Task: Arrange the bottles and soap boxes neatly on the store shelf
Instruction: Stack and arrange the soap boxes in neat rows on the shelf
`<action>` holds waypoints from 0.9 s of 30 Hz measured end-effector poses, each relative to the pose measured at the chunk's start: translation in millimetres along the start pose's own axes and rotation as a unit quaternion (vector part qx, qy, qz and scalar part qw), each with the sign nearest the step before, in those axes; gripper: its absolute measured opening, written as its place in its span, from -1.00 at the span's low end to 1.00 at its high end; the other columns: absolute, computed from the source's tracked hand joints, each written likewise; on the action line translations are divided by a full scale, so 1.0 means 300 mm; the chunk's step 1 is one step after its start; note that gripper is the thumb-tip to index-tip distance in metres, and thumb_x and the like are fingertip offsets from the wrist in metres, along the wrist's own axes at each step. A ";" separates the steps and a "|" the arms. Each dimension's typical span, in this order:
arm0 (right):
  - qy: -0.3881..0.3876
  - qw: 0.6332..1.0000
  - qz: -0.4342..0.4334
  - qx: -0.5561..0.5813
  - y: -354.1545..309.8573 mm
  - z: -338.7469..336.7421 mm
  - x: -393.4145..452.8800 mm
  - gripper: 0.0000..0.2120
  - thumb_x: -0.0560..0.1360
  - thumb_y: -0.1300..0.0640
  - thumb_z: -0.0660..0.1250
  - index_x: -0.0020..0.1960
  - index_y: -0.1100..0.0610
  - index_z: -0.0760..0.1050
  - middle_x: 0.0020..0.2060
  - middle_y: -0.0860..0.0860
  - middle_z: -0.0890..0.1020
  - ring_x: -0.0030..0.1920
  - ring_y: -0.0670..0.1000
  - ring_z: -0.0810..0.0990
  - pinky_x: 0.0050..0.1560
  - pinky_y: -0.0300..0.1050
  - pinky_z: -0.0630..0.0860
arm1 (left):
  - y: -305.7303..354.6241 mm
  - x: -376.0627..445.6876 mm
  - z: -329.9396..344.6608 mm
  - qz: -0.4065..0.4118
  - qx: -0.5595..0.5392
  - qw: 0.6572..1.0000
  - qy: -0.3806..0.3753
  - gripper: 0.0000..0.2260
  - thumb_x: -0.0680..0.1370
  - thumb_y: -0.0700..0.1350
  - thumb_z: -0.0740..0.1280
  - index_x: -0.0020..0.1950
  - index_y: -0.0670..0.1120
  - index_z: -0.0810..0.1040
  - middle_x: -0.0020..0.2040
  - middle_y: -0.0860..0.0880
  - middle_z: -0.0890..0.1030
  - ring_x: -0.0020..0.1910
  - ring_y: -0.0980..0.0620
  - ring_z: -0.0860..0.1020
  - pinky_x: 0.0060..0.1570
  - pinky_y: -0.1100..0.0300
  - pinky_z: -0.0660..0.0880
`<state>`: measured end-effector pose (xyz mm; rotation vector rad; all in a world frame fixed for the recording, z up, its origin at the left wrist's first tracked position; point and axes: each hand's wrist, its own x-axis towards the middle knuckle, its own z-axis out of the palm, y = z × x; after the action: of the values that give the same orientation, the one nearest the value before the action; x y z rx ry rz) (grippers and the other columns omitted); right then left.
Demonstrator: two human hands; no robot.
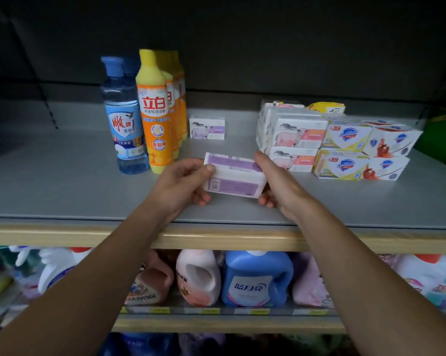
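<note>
We find both hands gripping one purple soap box (233, 177) above the shelf (63, 191) front, the left hand (182, 182) pinching its left end, the right hand (277, 181) its right end. We judge it could slip or knock the yellow bottle (154, 116) nearby. The box is white and lilac, barcode upward, undented.

Shelf (63, 191): smooth matt grey surface, light wood-look front edge (216, 240). Blue bottle (124, 119): clear glossy plastic, glossy label. Orange bottle (154, 116): opaque glossy plastic. Purple box (234, 179): smooth printed cardboard, slight sheen. Stacked soap boxes (293, 140): glossy printed cardboard. Jugs (258, 278) below: smooth plastic.
</note>
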<state>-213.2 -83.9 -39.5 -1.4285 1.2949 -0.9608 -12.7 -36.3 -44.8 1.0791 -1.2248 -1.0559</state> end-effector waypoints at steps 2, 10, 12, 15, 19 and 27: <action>-0.024 0.999 0.023 0.001 -0.012 0.004 0.009 -0.46 0.26 -0.47 0.14 -0.17 -0.03 0.53 -0.50 0.00 0.56 -0.57 -0.06 0.43 -0.59 -0.26 0.29 | -0.006 0.000 0.002 0.009 0.034 0.999 0.020 -0.72 0.57 -0.07 0.33 0.07 -0.30 0.56 -0.18 -0.29 0.59 -0.54 0.03 0.50 -0.56 0.27 0.43; 0.056 0.995 -0.079 0.029 0.026 0.016 -0.019 -0.70 0.31 -0.21 0.32 -0.14 -0.04 0.64 -0.33 -0.11 0.65 -0.37 -0.15 0.58 -0.33 -0.24 0.48 | 0.003 -0.006 0.004 -0.016 -0.082 0.996 -0.013 -0.80 0.55 -0.23 0.33 0.17 -0.16 0.58 0.01 -0.12 0.63 -0.15 -0.01 0.63 -0.23 0.16 0.64; 0.052 0.989 -0.133 0.036 0.049 0.005 -0.031 -0.68 0.28 -0.12 0.38 0.03 -0.21 0.62 -0.10 -0.21 0.67 -0.14 -0.22 0.61 -0.06 -0.24 0.52 | 0.006 -0.005 0.002 -0.030 -0.089 0.995 -0.014 -0.69 0.52 -0.28 0.36 0.26 -0.14 0.53 0.13 -0.11 0.61 0.00 -0.03 0.63 -0.20 0.13 0.64; 0.033 0.980 -0.185 0.059 0.062 -0.003 -0.041 -0.43 0.31 0.09 0.42 0.29 -0.23 0.47 0.14 -0.18 0.61 -0.03 -0.09 0.63 0.06 -0.18 0.56 | 0.010 -0.004 0.000 -0.036 -0.115 0.993 0.000 -0.66 0.52 -0.32 0.34 0.30 -0.19 0.49 0.10 -0.13 0.65 -0.04 -0.01 0.66 -0.21 0.16 0.64; 0.003 0.981 -0.194 0.014 0.072 0.008 -0.030 -0.32 0.42 0.29 0.46 0.46 -0.02 0.32 0.30 -0.10 0.52 0.15 -0.06 0.62 0.25 -0.03 0.52 | -0.001 -0.001 -0.004 -0.028 -0.082 0.996 0.003 -0.74 0.56 -0.28 0.31 0.24 -0.30 0.54 -0.03 -0.13 0.71 -0.06 -0.02 0.68 -0.12 0.15 0.64; 0.069 0.979 -0.188 -0.033 0.071 0.031 -0.021 -0.66 0.52 0.17 0.40 0.25 -0.03 0.47 0.05 -0.04 0.64 -0.21 -0.08 0.65 -0.11 -0.09 0.60 | 0.018 -0.032 -0.005 0.012 -0.067 0.998 -0.015 -0.64 0.57 -0.36 0.26 0.36 -0.22 0.46 0.21 -0.24 0.60 0.14 -0.22 0.61 0.06 -0.08 0.60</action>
<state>-210.4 -76.4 -62.2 -1.7229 1.1857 -1.2961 -11.6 -25.9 -41.1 0.9458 -1.1709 -1.1234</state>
